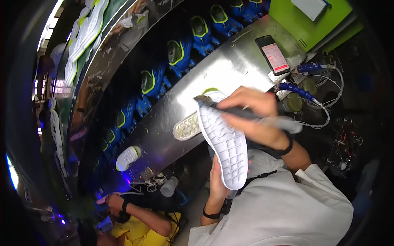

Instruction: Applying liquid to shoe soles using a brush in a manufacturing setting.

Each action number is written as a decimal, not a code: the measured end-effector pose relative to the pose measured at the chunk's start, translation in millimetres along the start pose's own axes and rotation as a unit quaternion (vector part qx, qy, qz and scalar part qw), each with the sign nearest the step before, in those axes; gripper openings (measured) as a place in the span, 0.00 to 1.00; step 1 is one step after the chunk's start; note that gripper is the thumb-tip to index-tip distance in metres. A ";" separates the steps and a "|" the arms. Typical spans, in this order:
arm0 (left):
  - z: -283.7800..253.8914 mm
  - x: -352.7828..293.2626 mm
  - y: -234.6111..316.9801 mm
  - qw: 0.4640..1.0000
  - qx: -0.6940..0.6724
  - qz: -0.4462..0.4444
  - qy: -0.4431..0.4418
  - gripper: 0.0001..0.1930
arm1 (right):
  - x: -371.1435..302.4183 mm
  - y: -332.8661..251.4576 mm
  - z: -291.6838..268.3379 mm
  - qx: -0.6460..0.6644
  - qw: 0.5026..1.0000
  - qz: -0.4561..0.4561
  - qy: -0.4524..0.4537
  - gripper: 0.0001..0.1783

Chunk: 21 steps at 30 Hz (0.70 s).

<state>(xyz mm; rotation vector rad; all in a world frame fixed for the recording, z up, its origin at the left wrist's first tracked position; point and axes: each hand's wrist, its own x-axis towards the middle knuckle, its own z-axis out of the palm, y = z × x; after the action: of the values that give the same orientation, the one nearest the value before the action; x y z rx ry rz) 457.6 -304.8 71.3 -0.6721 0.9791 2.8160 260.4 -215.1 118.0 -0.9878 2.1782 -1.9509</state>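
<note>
At the far left, white soles (86,35) are seen set along a rack. Nearer, the hand (115,202) of a co-worker in a yellow top (141,231) is seen, with a dark band worn at the wrist. Beyond it, a small white sole piece (128,158) edged in yellow-green is laid at the left end of the metal bench (168,117). Along the bench's far side, blue shoes (150,82) with yellow-green collars are lined up in a slanting row. In the middle, an off-white sole (186,127) is rested flat on the bench, partly covered by the white sole (230,147) held above it. That held sole is tilted, its gridded face turned to view; its near end is gripped by the left hand (217,177), the fingers bent around behind it and a fingertip showing at the right edge. Across its far end, a dark-handled brush (204,100) is held by the right hand (256,110), whose fingers are closed around the handle; both are blurred, and whether the sole is touched by the bristles cannot be told. Farther right, a lit phone (273,56) is laid on the bench, near a green box (314,28) and blue segmented hoses (301,91).
</note>
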 end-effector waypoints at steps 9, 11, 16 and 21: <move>-8.5 1.8 11.9 0.901 -0.425 0.060 0.062 0.36 | -53.4 -22.5 24.9 0.040 0.995 -0.060 -0.070 0.14; 7.8 22.6 14.6 0.980 -0.143 0.125 -0.060 0.38 | -69.7 -38.1 22.9 0.076 0.985 -0.090 -0.129 0.15; 27.2 38.5 39.4 0.940 -0.323 0.068 -0.083 0.39 | -55.9 -41.2 -6.6 0.098 0.989 0.015 -0.113 0.13; 8.2 46.6 72.2 0.949 -0.222 -0.090 -0.206 0.37 | -58.0 -48.9 -19.5 0.232 0.944 -0.005 -0.233 0.13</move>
<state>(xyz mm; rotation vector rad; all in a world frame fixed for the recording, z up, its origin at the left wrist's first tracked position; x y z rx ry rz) 396.7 -359.8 98.0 -0.1635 0.2034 2.8479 318.2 -169.7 145.2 -1.2088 1.3844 -1.8569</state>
